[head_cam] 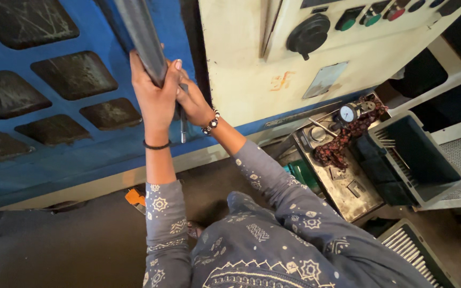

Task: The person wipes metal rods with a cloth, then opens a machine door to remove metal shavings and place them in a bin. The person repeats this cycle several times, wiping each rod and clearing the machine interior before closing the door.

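Both my hands grip a long grey metal handle [141,32] on the blue sliding door [54,122] of a machine. My left hand [153,96] wraps around the bar from the left, thumb up along it. Just behind it, my right hand [194,104] closes on the lower part of the same bar, where a thin metal strip [183,127] hangs down. I wear a black band on the left wrist and a beaded bracelet on the right. Patterned grey sleeves cover both arms.
A cream control panel [273,64] with a black knob [308,33] and coloured buttons stands right of the door. Lower right sit a metal tray [342,186] with a dial gauge [347,113] and patterned cloth, and a dark bin [409,160] of thin rods. An orange object [134,197] lies on the floor.
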`<state>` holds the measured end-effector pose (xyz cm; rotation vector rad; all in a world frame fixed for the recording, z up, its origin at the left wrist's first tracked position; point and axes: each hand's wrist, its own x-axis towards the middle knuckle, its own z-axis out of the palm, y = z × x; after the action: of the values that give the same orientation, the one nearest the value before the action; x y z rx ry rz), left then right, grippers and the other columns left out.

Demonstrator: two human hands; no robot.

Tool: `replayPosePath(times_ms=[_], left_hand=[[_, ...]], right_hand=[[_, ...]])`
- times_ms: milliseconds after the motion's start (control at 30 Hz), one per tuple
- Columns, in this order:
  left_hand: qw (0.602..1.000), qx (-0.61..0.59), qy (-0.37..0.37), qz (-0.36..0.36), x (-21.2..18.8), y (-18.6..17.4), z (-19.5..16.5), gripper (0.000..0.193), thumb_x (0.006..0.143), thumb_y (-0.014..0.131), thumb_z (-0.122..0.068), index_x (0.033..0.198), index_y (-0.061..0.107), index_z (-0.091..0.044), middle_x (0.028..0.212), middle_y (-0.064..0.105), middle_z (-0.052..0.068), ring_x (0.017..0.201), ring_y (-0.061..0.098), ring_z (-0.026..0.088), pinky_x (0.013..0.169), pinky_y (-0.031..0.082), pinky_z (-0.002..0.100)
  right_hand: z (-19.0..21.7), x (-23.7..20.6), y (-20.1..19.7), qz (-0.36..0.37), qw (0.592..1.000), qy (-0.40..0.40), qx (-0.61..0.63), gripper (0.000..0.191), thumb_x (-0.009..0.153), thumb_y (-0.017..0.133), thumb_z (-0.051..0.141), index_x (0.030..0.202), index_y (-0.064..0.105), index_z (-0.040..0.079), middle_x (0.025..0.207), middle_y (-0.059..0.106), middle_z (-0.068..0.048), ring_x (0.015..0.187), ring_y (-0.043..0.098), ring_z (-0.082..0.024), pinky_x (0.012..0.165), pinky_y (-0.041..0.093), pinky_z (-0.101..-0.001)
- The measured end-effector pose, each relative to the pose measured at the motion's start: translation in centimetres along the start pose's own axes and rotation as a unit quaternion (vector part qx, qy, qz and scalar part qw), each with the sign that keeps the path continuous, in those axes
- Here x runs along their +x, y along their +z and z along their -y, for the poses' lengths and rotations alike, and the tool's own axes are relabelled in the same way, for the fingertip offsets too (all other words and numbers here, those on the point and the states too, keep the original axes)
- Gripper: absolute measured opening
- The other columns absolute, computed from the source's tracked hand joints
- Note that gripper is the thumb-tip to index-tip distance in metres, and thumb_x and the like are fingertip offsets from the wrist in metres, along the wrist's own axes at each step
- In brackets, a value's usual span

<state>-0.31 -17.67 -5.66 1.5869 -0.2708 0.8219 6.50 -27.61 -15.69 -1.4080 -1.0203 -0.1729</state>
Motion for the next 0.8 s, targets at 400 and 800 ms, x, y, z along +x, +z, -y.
replayPosePath(times_ms=[400,800], left_hand=[[1.000,0.023,-0.002,-0.004,0.11,0.02,0.07,0.036,0.100,0.077,-0.002,0.126,0.053,0.003,0.100,0.064,0.008,0.089,0.062,0.014,0.087,0.056,0.031],[1.000,0.018,0.009,-0.008,0.06,0.26,0.32,0.038,0.100,0.076,-0.001,0.128,0.051,0.002,0.122,0.066,0.011,0.099,0.063,0.015,0.093,0.057,0.032]], right_hand=[[0.01,0.14,-0.15,0.006,1.000,-0.006,0.007,0.064,0.112,0.039,0.048,0.152,0.045,-0.002,0.166,0.037,-0.019,0.159,0.030,-0.035,0.134,0.019,-0.0436],[-0.15,0.03,-0.17,0.000,0.999,0.014,0.031,0.070,0.110,0.039,0.052,0.154,0.043,-0.003,0.166,0.036,-0.019,0.159,0.030,-0.034,0.134,0.020,-0.0432]])
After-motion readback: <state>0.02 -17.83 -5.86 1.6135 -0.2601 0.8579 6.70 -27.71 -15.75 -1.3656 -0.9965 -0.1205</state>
